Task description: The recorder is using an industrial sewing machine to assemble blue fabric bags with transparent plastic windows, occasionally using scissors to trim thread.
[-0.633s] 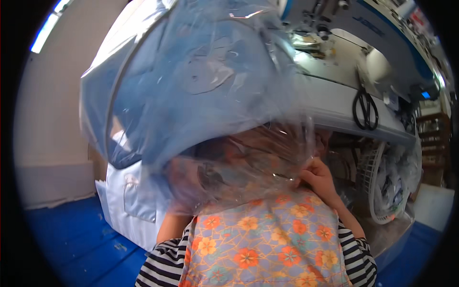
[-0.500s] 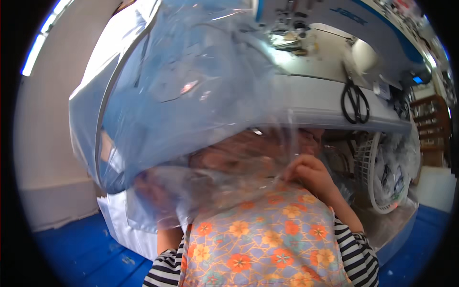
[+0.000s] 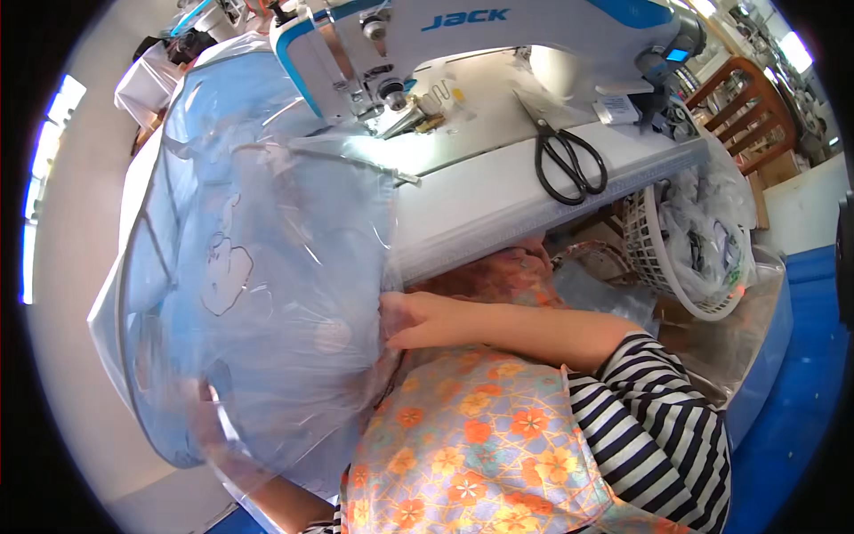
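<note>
A large clear plastic sheet [image 3: 294, 240] with a pale blue layer and a printed cartoon outline drapes over the left part of the sewing table and hangs off its front edge. At the sheet's right edge, my right hand [image 3: 411, 320] is closed, with the plastic gathered in its fingertips. Low on the left, my left hand [image 3: 209, 418] shows blurred through the transparent plastic, and its fingers are hard to make out. Beyond the sheet stands a white and blue sewing machine [image 3: 342, 53], its lamp lit above the needle area.
Black-handled scissors [image 3: 569, 165] lie on the sewing table [image 3: 480, 209], right of the machine's needle. A white plastic basket [image 3: 645, 236] holding clear plastic pieces sits below the table's right end. Further back is a wooden chair [image 3: 743, 111]. Blue flooring [image 3: 801, 356] shows at right.
The plastic sheet has come down and left, uncovering the sewing machine's needle area. My right hand has moved left with the sheet's edge, and my left hand has shifted left. The view has turned.
</note>
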Tool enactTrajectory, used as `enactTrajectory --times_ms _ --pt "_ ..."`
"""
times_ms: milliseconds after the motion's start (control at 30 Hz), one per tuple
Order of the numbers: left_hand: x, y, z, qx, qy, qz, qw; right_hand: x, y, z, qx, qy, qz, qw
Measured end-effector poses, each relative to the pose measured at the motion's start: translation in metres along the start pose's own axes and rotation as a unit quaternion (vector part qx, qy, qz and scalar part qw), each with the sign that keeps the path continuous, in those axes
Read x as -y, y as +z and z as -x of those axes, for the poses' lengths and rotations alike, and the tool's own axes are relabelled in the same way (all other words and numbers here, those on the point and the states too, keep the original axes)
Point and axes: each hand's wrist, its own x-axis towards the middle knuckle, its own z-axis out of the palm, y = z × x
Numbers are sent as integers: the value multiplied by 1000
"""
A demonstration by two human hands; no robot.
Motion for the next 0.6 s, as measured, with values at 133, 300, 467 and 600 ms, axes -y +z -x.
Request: enactTrajectory --times_ms 133,300,467,600 --pt "1 -4 -12 -42 12 -30 999 89 -21 21 -79 46 480 873" --pt "-26 20 -51 -76 39 -78 993 146 -113 -11 -321 -250 671 619" --pt "-15 18 -44 -99 67 -126 985 147 -133 -60 -235 -237 813 477" --pt "-4 5 -70 -112 91 -162 976 150 -134 -76 -193 -91 860 464"
